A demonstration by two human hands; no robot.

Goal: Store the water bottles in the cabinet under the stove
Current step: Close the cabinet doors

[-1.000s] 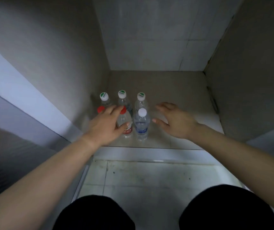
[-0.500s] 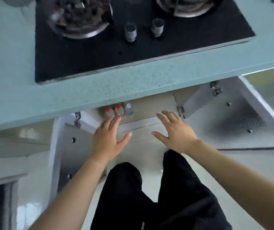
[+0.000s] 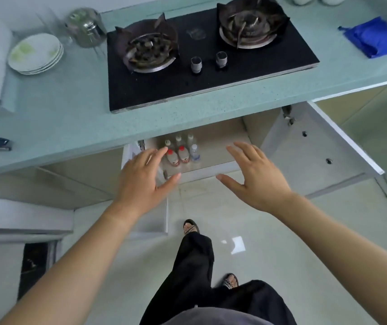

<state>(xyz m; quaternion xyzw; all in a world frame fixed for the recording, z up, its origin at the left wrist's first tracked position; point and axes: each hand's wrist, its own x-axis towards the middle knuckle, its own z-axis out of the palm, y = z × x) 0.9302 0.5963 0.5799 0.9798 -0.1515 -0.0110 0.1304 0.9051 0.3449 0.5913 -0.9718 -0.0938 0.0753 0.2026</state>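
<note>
Several small water bottles (image 3: 184, 152) stand in two rows at the left of the open cabinet's floor (image 3: 218, 150), below the black two-burner stove (image 3: 201, 55). Some have red caps, some white. My left hand (image 3: 143, 181) hovers in front of the cabinet, low and left of the bottles, fingers spread, holding nothing. My right hand (image 3: 255, 178) hovers to the right of them, also spread and empty. Neither hand touches a bottle.
The right cabinet door (image 3: 328, 146) swings wide open; the left door (image 3: 150, 221) hangs open below my left hand. On the pale green counter (image 3: 58, 118) sit stacked plates (image 3: 36, 53), a metal pot (image 3: 85, 26), a blue cloth (image 3: 375, 39). My legs and sandals stand on the tiled floor.
My view rose from inside the cabinet to above the counter. Both hands drew back out of the cabinet, away from the bottles, which stayed standing in place.
</note>
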